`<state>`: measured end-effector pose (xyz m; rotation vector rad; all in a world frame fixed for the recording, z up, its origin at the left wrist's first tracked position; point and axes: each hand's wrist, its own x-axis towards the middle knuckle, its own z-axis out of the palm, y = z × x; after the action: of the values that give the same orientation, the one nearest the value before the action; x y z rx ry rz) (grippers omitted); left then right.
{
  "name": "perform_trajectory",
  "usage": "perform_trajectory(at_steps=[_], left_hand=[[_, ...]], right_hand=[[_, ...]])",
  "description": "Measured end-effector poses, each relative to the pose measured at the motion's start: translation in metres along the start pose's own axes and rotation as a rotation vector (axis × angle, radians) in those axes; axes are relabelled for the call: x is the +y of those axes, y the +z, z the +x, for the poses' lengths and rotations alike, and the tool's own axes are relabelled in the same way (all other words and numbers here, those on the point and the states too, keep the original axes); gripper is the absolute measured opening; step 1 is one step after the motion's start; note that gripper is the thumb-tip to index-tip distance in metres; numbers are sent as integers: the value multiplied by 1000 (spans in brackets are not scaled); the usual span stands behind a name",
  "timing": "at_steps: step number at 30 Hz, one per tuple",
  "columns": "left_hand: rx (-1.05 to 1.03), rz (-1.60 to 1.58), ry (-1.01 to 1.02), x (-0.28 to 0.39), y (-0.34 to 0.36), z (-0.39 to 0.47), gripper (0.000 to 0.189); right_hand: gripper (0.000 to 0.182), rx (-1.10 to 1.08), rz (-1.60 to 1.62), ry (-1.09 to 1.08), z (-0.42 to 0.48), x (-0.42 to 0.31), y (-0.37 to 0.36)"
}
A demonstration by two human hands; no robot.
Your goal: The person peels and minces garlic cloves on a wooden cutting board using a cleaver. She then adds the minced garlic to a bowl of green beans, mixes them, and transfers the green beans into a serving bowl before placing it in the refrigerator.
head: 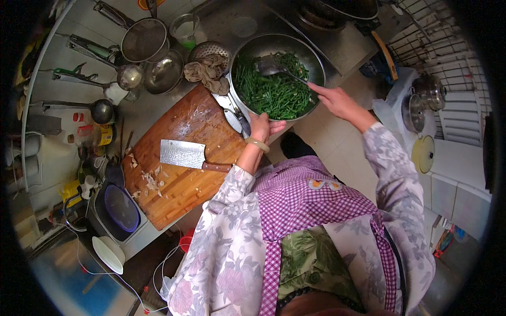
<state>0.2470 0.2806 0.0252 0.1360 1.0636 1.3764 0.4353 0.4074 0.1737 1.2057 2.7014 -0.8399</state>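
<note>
A large metal bowl holds chopped green stalks that look like garlic chives or thin beans. At the bowl's near rim, my left hand supports it, thumb by the rim and fingers beneath. My right hand grips the handle of a metal turner, whose blade rests among the greens. Left of the bowl lies a wooden cutting board. A cleaver with a wooden handle lies flat on the board, its handle end beside my left wrist.
Garlic skins litter the board. A crumpled brown cloth sits against the bowl's left side. Ladles and a strainer hang at the left wall. The sink lies at lower left, a wok at the top right, and pots at the right.
</note>
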Motion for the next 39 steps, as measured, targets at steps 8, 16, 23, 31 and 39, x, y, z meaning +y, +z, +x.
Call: perform_trajectory(at_steps=[8,16,23,31,39], left_hand=[[8,43,-48,3,5,-3,51],[20,-41,-14,3,-5,0,58],[23,-53,33,5,3,-10,51],[18,23,-34,0,-1,-1,47],[68,-53,-26,2,2,1,56]], right_hand=[[40,260,184,32,17,71,15],[40,-82,-128,-40,14,-26,-3],[42,49,-251,40,-84,-17,-66],[40,64,-243,162,-69,-15,1],[43,372,96,89,-30,24,9]])
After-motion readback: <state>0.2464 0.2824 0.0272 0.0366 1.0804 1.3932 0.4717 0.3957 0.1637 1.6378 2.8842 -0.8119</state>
